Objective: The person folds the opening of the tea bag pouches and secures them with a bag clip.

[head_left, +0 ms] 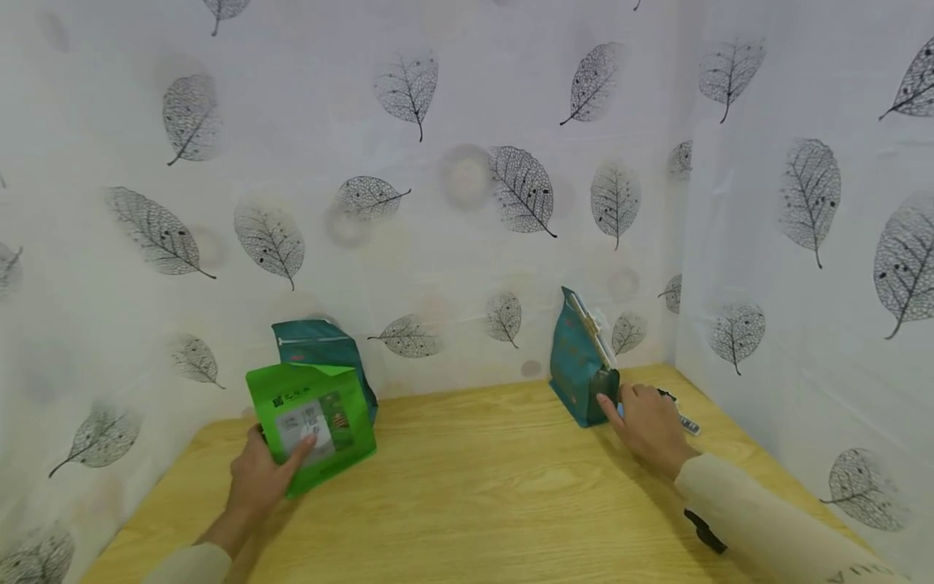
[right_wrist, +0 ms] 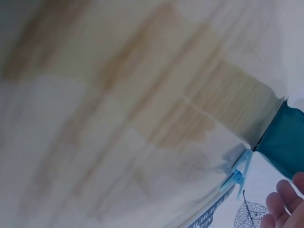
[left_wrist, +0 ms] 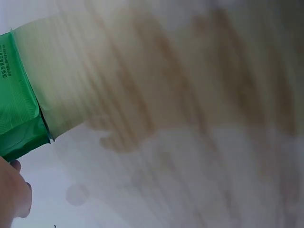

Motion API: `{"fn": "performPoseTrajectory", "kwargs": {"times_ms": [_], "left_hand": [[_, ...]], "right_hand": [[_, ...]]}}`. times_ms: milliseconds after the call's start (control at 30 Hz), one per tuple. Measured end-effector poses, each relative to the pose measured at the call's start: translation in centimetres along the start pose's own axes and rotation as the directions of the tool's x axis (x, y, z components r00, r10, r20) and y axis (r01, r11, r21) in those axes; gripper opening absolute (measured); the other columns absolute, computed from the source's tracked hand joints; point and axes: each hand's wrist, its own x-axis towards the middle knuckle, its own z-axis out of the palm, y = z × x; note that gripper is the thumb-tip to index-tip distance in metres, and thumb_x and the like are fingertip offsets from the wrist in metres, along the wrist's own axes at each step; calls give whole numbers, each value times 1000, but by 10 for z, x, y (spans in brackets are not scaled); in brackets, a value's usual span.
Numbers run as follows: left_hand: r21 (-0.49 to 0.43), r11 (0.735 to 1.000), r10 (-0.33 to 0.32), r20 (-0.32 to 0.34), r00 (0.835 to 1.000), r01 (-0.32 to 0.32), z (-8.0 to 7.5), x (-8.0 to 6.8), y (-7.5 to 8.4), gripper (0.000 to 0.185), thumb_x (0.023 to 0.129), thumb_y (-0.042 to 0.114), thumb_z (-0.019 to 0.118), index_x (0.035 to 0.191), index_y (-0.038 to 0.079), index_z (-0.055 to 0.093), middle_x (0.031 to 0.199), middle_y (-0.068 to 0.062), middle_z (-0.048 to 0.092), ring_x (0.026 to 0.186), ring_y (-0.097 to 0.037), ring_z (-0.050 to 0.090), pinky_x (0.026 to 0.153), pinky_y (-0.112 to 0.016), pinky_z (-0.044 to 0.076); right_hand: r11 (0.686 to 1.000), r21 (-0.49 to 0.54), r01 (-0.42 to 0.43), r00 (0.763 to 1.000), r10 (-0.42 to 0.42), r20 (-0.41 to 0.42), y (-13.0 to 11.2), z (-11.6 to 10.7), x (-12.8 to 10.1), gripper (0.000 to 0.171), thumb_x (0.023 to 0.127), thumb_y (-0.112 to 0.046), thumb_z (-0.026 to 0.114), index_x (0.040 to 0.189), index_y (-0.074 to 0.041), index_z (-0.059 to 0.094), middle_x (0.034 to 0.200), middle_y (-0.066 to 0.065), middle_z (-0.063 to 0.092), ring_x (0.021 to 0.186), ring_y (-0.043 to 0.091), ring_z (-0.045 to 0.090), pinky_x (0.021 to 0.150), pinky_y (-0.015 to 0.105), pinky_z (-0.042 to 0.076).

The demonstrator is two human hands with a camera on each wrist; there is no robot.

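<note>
My left hand (head_left: 259, 478) grips a bright green pouch (head_left: 314, 422) by its lower left side, thumb across the printed front. In the left wrist view, part of the green pouch (left_wrist: 19, 99) and a few fingertips (left_wrist: 23, 194) show at the left edge. Behind it stands a teal pouch (head_left: 321, 341), partly hidden. My right hand (head_left: 649, 426) is beside another teal pouch (head_left: 580, 365), its thumb close to the lower right side; contact is unclear. Loosely bent fingers (right_wrist: 280, 204) appear near this teal pouch (right_wrist: 285, 140) in the right wrist view.
White leaf-patterned sheets (head_left: 452, 268) enclose the wood-grain table (head_left: 481, 487) at the back and sides. Beside the right teal pouch is a light blue clip (right_wrist: 240, 175) and a patterned strip (right_wrist: 211, 211). A black object (head_left: 704, 531) is near the right sleeve.
</note>
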Motion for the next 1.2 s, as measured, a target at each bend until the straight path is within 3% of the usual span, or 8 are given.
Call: {"fn": "performPoseTrajectory", "kwargs": {"times_ms": [167,367,600,1000,1200], "left_hand": [[32,996,83,-51,995,-81,5,-3,2,76,93,57,62,133,-5,42,117,-29,59,99,-43,64,80,-59,54],[58,988,148,-76,986,-144,9,-5,4,69,93,53,65,127,-4,46,114,-29,61,96,-42,66,79,-59,55],[41,987,160,-43,986,-158,11,-8,9,65,93,52,66,126,-2,48,113,-27,61,94,-39,67,77,-55,57],[-24,984,176,-29,984,-177,24,-13,23,63,90,50,70,125,1,50,111,-21,66,95,-35,68,81,-54,56],[-34,971,235,-39,971,-236,31,-14,32,58,89,46,73,126,6,52,108,-16,70,95,-32,70,82,-51,57]], "right_hand": [[1000,8,8,1000,-8,-6,0,1,-1,44,101,-43,55,92,-2,67,84,14,67,76,33,64,62,50,52],[999,23,35,999,-34,-33,-2,2,-2,37,100,-37,59,85,-5,65,77,10,64,70,29,62,58,44,51],[996,20,82,993,-80,-83,-10,4,-1,32,98,-33,62,78,-7,63,70,7,61,65,25,59,58,41,49],[995,87,56,997,-51,-61,-24,4,-1,31,100,-33,60,78,-11,64,72,3,61,69,21,58,66,43,50],[993,83,84,994,-78,-73,-31,6,0,29,99,-32,60,78,-13,64,72,1,60,68,20,56,65,41,48]]}}
